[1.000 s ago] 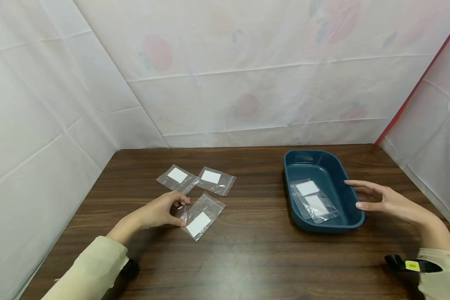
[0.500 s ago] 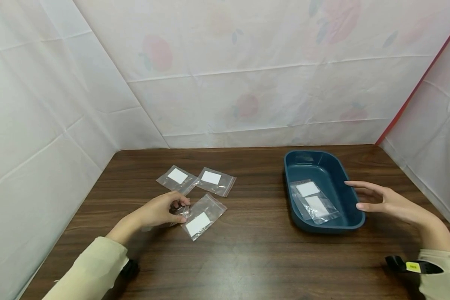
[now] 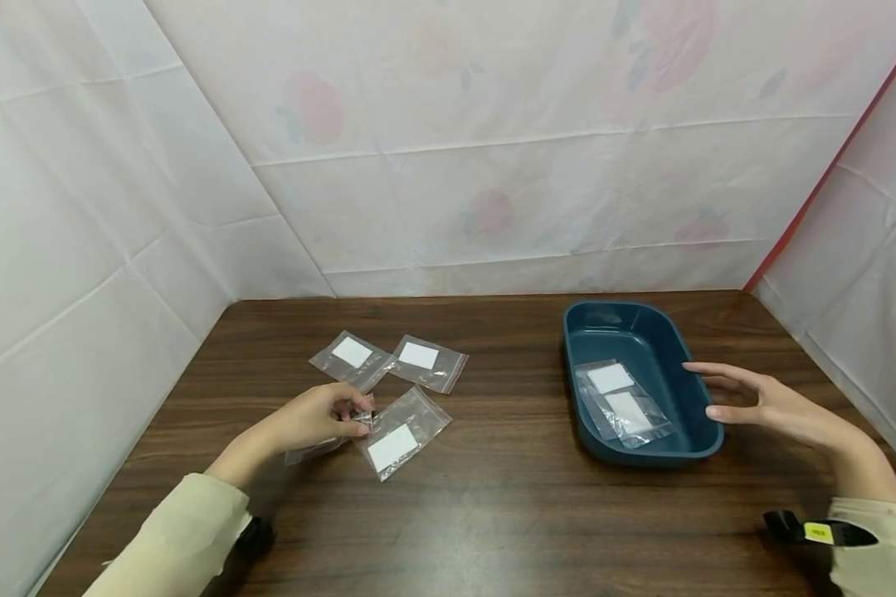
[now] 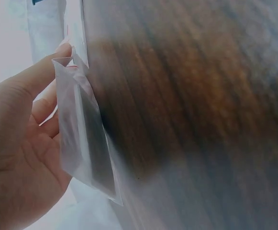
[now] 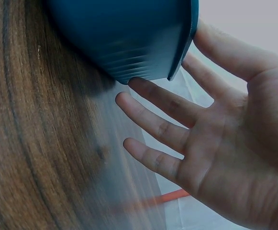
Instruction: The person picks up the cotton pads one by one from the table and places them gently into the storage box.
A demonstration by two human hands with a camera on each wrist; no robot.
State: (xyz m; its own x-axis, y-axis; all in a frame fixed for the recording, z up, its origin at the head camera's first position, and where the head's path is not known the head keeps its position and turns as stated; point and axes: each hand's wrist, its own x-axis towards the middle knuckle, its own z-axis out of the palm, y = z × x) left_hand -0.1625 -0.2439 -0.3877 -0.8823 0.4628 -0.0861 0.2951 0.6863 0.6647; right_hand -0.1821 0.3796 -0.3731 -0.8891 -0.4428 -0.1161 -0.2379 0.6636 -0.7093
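Note:
My left hand [image 3: 309, 421] pinches the edge of a small clear zip bag [image 4: 83, 129] between thumb and fingertips. In the left wrist view the bag hangs below the fingertips, with a flat piece inside. Another zip bag [image 3: 411, 427] with a white card in it lies on the table, just right of the fingertips. My right hand [image 3: 769, 408] touches the right rim of a dark blue bin [image 3: 660, 327] with its thumb and a finger. Its other fingers extend loosely apart, as the right wrist view shows. Inside the bin are overlapping zip bags [image 3: 629, 413] with white cards.
Two more zip bags with white cards, a left one [image 3: 353, 352] and a right one [image 3: 426, 358], lie behind the left hand. The wooden table [image 3: 485, 506] backs onto a white patterned cloth [image 3: 485, 166], with cloth at both sides too.
My left fingers have drawn slightly back to the left, and the pinched zip bag now shows beneath the hand, apart from the one beside it. My right hand stays at the bin.

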